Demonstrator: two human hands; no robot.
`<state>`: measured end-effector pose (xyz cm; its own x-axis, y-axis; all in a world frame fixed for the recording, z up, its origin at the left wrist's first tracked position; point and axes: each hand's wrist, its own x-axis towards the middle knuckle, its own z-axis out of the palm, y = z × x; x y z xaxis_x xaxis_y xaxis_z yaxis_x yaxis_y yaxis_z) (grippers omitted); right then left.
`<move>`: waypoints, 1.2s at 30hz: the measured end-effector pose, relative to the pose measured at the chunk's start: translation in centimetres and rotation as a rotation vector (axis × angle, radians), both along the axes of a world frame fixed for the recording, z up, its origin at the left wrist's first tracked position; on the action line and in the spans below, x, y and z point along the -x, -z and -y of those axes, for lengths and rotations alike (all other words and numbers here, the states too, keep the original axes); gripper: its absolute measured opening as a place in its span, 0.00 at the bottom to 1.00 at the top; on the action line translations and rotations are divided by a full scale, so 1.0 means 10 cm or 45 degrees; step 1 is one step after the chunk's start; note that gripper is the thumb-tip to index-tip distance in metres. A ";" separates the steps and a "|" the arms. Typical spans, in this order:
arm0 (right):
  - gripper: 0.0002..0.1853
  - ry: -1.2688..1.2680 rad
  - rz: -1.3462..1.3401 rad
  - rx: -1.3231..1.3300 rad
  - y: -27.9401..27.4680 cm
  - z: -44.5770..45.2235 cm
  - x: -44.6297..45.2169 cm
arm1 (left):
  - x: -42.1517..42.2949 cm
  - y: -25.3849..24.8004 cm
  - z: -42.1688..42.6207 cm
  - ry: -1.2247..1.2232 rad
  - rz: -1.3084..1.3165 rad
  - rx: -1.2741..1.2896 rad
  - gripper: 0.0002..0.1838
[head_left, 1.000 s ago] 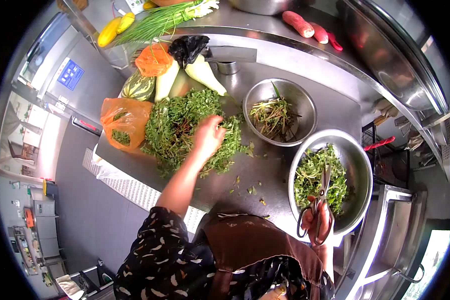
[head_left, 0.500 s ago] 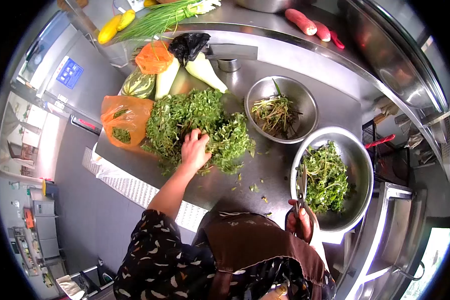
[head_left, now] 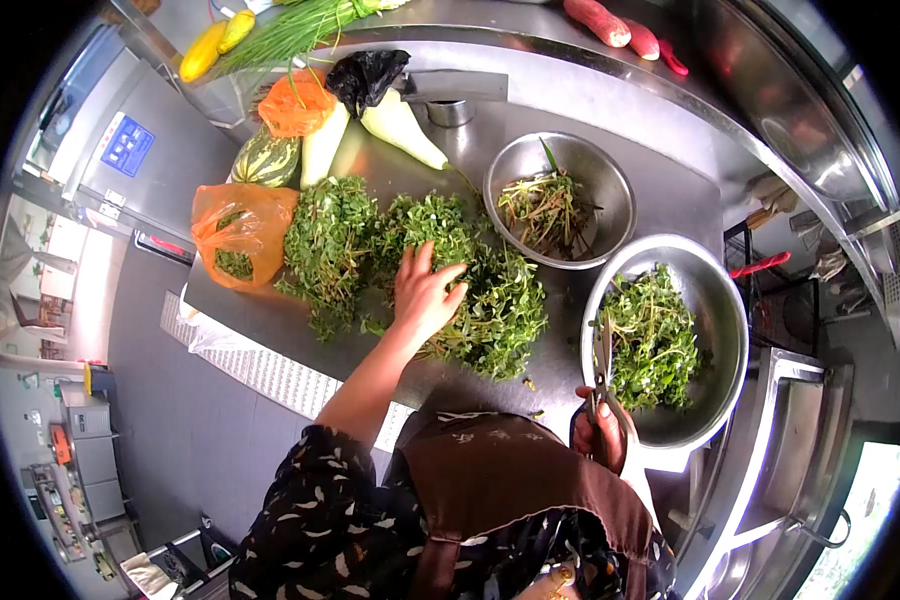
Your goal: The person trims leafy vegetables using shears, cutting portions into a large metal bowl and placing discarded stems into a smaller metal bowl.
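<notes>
1. Widest of all, the steel table (head_left: 670,190) spreads out in front of me, shining bare over at its far right corner.
2. Next comes the big heap of greens (head_left: 500,315), in the middle of the table and a little left, in two clumps that meet at the top, with dark tabletop showing between them lower down.
3. Over on my right sits the large steel bowl (head_left: 720,300), leafy sprigs (head_left: 655,350) piled inside.
4. Just beyond it, the smaller steel bowl (head_left: 615,212), holding a tangle of stems (head_left: 548,215).
5. On the far left, an orange bag (head_left: 210,220) stands beside the heap, green leaves visible in it.
6. Behind the heap, two pale gourds (head_left: 402,130) lean at angles, with a striped squash (head_left: 267,160) to their left.
7. My left hand (head_left: 428,292) is over the right clump, back upward, fingers spread; whether any leaf sits under them, I can't tell.
8. My right hand (head_left: 610,435) is by the large bowl's near left side, wrapped round the handles of the scissors (head_left: 602,355), blades pointing away from me across the rim.
9. Smallest, a yellowish scrap (head_left: 528,383) lies just below the clump, on the steel.
</notes>
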<state>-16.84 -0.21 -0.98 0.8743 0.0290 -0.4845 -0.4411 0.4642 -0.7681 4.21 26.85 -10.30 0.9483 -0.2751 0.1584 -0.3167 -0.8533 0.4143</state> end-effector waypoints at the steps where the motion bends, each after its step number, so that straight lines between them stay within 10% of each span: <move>1: 0.31 0.002 -0.005 0.001 0.01 0.00 0.01 | -0.06 0.08 0.03 0.093 -0.042 -0.064 0.17; 7: 0.32 0.041 0.040 0.129 0.02 0.06 0.07 | -0.55 -0.30 -0.41 0.051 -0.432 -0.753 0.23; 11: 0.33 0.092 -0.003 0.082 0.02 0.05 0.13 | -0.54 -0.21 -0.67 -0.051 0.145 -0.458 0.14; 22: 0.35 -0.901 0.109 0.871 0.35 -0.16 -0.38 | 0.63 0.07 -0.09 0.156 -0.014 -0.019 0.13; 36: 0.33 -1.030 0.223 1.019 0.75 -0.68 -0.78 | 0.73 0.21 -0.22 -0.010 -0.074 0.477 0.05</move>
<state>-9.07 6.59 -8.46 0.7973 0.3510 -0.4910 -0.2458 -0.5542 -0.7953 -3.09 29.07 -12.44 0.9605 -0.2011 0.1922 -0.2774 -0.6413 0.7154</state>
